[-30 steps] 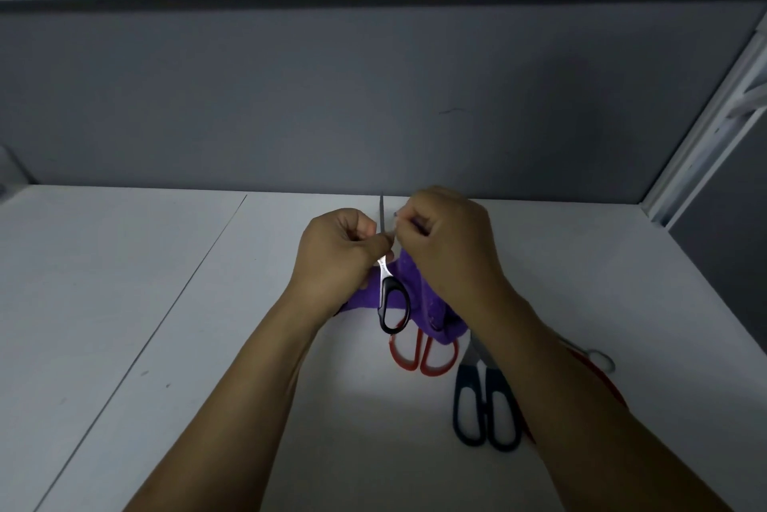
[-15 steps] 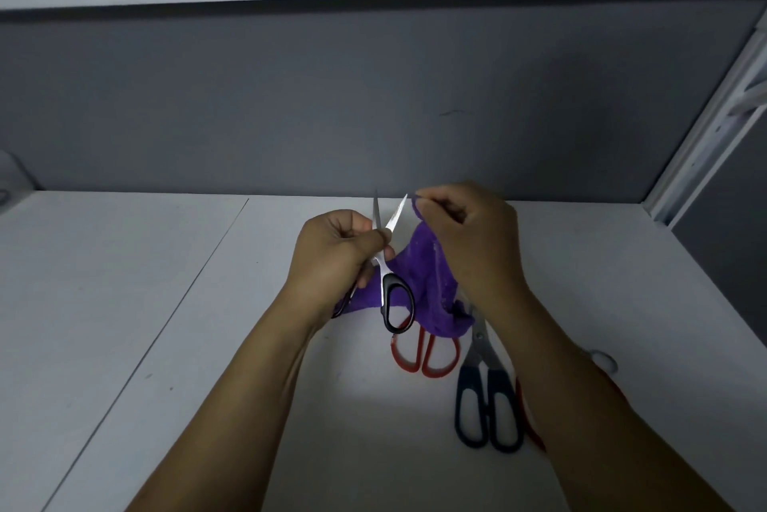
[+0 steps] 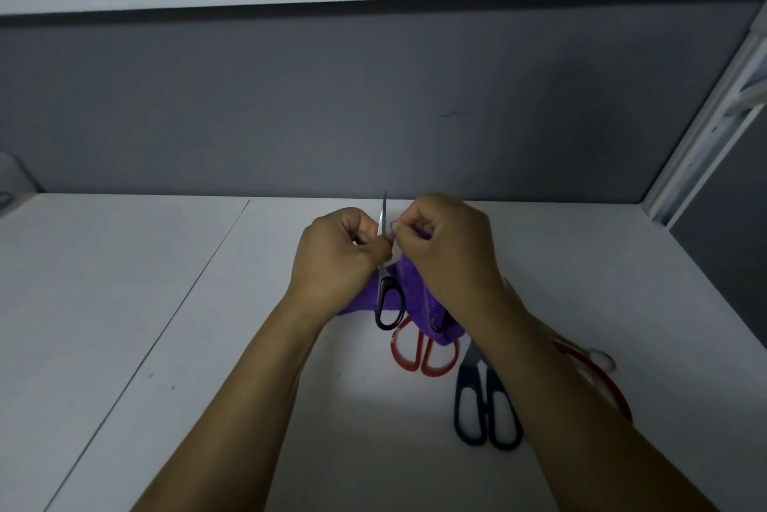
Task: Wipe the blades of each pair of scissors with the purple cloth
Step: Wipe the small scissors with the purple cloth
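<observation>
The left hand (image 3: pixel 336 258) grips the black-handled scissors (image 3: pixel 388 302) upright over the mid-table. The right hand (image 3: pixel 448 250) pinches the purple cloth (image 3: pixel 419 295) against the blade (image 3: pixel 384 212). The fingertips sit close to the edge, so a thin fold or a slipping pinch could likely nick them.

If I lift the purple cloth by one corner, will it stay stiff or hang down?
Probably floppy: the purple cloth droops in folds from the right hand pinching it. Likely light, since a fingertip pinch carries it. Its lower edge overlaps the red scissors in view, so it might brush them.
</observation>
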